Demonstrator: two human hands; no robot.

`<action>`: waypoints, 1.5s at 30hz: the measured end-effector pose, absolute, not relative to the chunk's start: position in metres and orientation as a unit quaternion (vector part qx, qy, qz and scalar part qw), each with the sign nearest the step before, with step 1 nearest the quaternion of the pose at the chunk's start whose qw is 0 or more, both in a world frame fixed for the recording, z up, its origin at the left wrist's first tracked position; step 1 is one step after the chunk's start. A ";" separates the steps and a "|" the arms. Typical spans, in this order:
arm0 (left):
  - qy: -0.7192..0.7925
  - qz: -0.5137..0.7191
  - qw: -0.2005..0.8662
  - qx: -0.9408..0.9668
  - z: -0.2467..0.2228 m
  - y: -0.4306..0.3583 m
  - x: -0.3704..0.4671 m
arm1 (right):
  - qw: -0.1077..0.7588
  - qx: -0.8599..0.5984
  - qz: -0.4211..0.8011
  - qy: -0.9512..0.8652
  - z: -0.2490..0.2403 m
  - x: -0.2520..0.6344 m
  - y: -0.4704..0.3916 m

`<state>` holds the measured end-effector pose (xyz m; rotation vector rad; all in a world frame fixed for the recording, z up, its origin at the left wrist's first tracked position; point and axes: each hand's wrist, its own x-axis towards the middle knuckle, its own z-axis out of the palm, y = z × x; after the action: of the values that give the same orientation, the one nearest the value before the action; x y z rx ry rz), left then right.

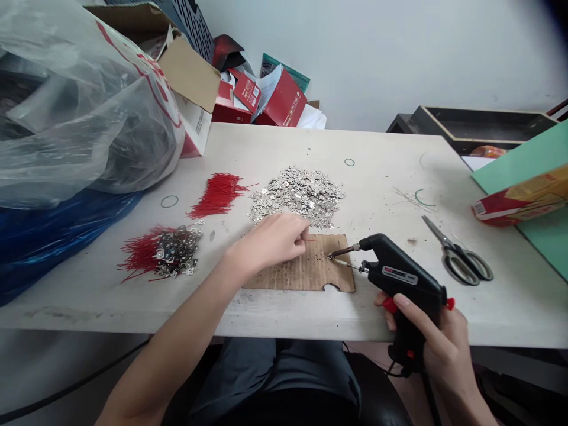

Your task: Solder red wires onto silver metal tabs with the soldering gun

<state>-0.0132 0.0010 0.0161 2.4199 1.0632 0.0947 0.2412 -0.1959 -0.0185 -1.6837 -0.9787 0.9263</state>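
My right hand (437, 337) is wrapped around the grip of a black soldering gun (402, 275) with a red trigger. Its tip, with a thin feed tube below it, is over a piece of brown cardboard (288, 275). My left hand (281, 236) is closed in a pinch above the cardboard's upper part, with a short end of red wire (311, 239) showing past the fingertips. Just beyond that hand lies a heap of small silvery metal tabs (302, 192). A bundle of red wires (217, 194) is to its left, and nearer me, red wires with metal tabs on their ends (162, 251) are piled.
Scissors (459, 254) and a red-and-yellow box (521, 198) are on the right. A large plastic bag (89, 106) bulges over the left side. Green rubber bands (170, 202) and wire scraps (415, 198) are scattered about. Red boxes (284, 100) stand behind the white table.
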 end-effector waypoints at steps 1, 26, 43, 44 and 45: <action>0.391 0.034 0.244 0.887 0.016 0.001 -0.013 | 0.475 -0.685 0.378 -0.402 -0.018 0.241 -0.196; 0.371 0.055 0.232 0.898 0.019 0.000 -0.011 | 0.476 -0.680 0.383 -0.406 -0.024 0.248 -0.196; 0.361 0.030 0.245 0.899 0.018 0.001 -0.012 | 0.483 -0.676 0.372 -0.414 -0.020 0.245 -0.193; 0.359 0.031 0.243 0.900 0.017 0.001 -0.012 | 0.482 -0.676 0.370 -0.417 -0.020 0.244 -0.193; 0.358 0.032 0.242 0.901 0.017 0.001 -0.013 | 0.482 -0.675 0.372 -0.417 -0.020 0.244 -0.194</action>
<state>-0.0127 0.0009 0.0172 2.4636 0.9777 0.0875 0.2439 -0.1937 -0.0195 -1.6458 -1.0171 0.9059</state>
